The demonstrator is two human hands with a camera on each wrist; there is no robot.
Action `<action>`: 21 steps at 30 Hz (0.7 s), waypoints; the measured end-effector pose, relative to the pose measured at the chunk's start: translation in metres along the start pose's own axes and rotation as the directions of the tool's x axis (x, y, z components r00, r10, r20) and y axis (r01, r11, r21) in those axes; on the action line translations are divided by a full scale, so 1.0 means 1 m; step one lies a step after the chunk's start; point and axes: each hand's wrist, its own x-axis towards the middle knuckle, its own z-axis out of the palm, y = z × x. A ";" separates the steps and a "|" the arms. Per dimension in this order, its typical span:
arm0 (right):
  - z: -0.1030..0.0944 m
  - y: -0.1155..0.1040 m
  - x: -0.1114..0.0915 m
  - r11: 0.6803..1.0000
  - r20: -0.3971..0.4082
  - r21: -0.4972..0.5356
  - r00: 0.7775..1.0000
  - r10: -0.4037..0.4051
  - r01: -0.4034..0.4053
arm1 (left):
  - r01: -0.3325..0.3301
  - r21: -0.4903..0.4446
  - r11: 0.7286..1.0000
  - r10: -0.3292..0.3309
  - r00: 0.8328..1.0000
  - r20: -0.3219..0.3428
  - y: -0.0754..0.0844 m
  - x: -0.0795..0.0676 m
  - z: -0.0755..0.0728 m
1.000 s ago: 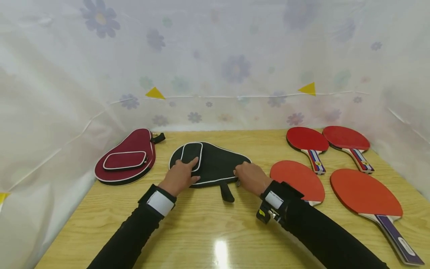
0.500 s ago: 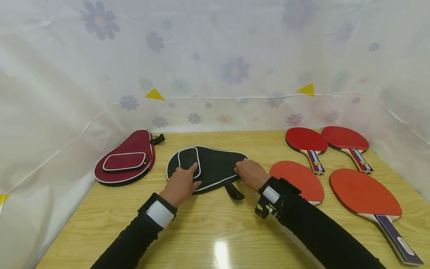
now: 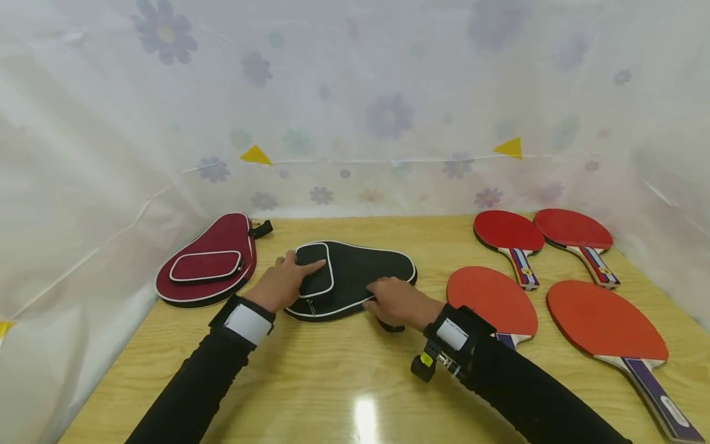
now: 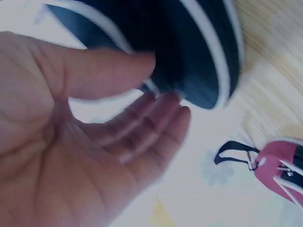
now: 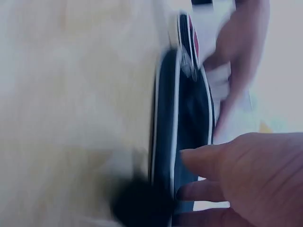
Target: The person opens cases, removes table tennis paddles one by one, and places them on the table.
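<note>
A black table tennis bat case [image 3: 371, 265] with white piping lies flat in the middle, its narrow end to the right. My left hand [image 3: 281, 282] is at its wide end, thumb stretched over the raised pocket [image 3: 314, 271] and fingers at the far left rim. In the left wrist view, a gap shows between the thumb and the loosely bent fingers [image 4: 156, 127]. My right hand [image 3: 402, 303] lies over the near edge by the narrow end, fingers loose along the piped side wall [image 5: 166, 113]. Under it, the black wrist strap [image 3: 391, 326] is mostly covered.
A dark red bat case [image 3: 208, 265] lies to the left on the wooden table [image 3: 310, 382]. On the right are two red bats [image 3: 509, 229] at the back and two orange-red bats [image 3: 604, 317] nearer. A flowered white curtain [image 3: 355, 92] stands behind.
My left hand has shifted left, uncovering the pocket's lower edge. My right hand has come off the narrow tip, moving left and nearer along the edge. Earlier, the case turned slightly, its wide end coming nearer.
</note>
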 end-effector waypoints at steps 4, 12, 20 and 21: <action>0.011 -0.022 0.001 0.989 0.019 -0.133 0.998 -0.060 0.062 | -0.051 0.118 0.992 0.054 0.998 -0.015 0.001 0.007 0.002; 0.015 -0.031 0.002 0.976 0.028 -0.200 0.996 -0.081 0.085 | -0.089 0.184 0.979 0.091 0.996 0.001 0.002 0.017 -0.002; 0.011 -0.025 0.008 0.998 0.126 -0.057 0.992 -0.007 0.015 | -0.006 0.177 0.984 0.001 1.000 0.026 0.004 0.014 -0.002; 0.009 -0.022 0.008 1.000 0.143 -0.017 0.990 0.009 -0.006 | -0.001 0.173 0.985 -0.004 1.000 0.026 0.004 0.012 -0.002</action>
